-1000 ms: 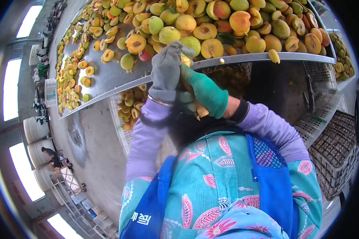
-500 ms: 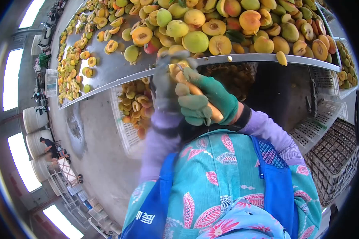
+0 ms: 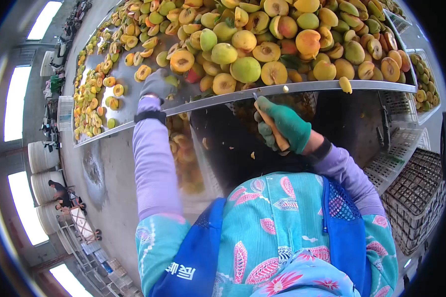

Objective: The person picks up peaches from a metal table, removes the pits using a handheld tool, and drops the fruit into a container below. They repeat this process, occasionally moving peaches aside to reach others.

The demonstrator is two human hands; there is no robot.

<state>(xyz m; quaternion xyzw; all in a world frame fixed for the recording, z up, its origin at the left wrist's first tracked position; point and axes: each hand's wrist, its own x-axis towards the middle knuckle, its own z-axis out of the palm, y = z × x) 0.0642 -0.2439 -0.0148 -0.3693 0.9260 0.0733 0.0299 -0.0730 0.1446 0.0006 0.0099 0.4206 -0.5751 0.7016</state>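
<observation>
My left hand (image 3: 156, 85), in a grey glove, reaches over the near edge of the metal table (image 3: 128, 91). Its blurred fingers are around a green piece of fruit (image 3: 173, 80) just above or on the tabletop. In a green glove, my right hand (image 3: 285, 126) grips a knife by its wooden handle (image 3: 272, 126), below the table rim. The knife's short blade points up toward that rim. Halved yellow-fleshed fruits, like peaches or apricots, lie beside my left hand, among them a cut half (image 3: 182, 60). Whole fruits (image 3: 246, 70) are heaped further right.
Beneath the table stands a white crate of fruit (image 3: 186, 163), partly blurred. To the right are a fruit-filled crate (image 3: 426, 86), a white perforated crate (image 3: 396, 158) and dark stacked crates (image 3: 414, 188). Large white tubs (image 3: 43, 153) and people (image 3: 60, 193) are far left.
My hands were together at the knife and a fruit. Now my left hand has moved left and forward onto the table, while my right hand has moved slightly right, keeping the knife.
</observation>
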